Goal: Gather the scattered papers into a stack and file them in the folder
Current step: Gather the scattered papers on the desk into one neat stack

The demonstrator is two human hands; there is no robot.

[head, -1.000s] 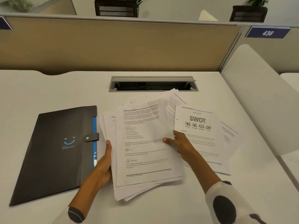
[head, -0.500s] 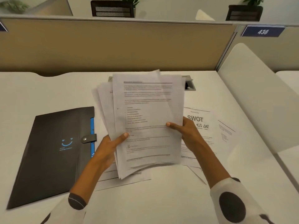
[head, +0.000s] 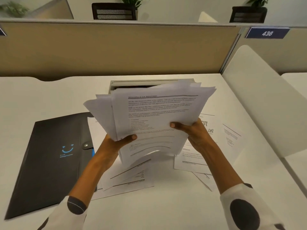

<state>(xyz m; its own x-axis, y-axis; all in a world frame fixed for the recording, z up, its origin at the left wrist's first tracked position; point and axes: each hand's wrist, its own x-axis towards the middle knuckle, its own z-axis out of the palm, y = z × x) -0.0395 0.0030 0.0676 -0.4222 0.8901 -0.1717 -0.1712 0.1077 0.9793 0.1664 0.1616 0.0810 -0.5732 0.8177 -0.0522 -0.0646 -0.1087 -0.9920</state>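
- Since a moment ago the bundle of papers (head: 154, 113) has risen higher off the desk (head: 166, 209) and tilted upright.
- One dark folder (head: 49, 160) lies closed at the left, flat on the desk.
- Several loose sheets (head: 129, 178) remain beneath and to the right; exact count unclear.
- Two hands: left hand (head: 116, 143) and right hand (head: 194, 131) each clamp a side of the bundle.

Both hands grip a sheaf of papers (head: 154, 117) tilted up above the desk (head: 166, 209): left hand (head: 116, 143) at its lower left edge, right hand (head: 194, 131) at its right edge. Loose sheets (head: 129, 178) lie beneath the sheaf. Closed dark folder (head: 49, 160) lies left of the sheaf.
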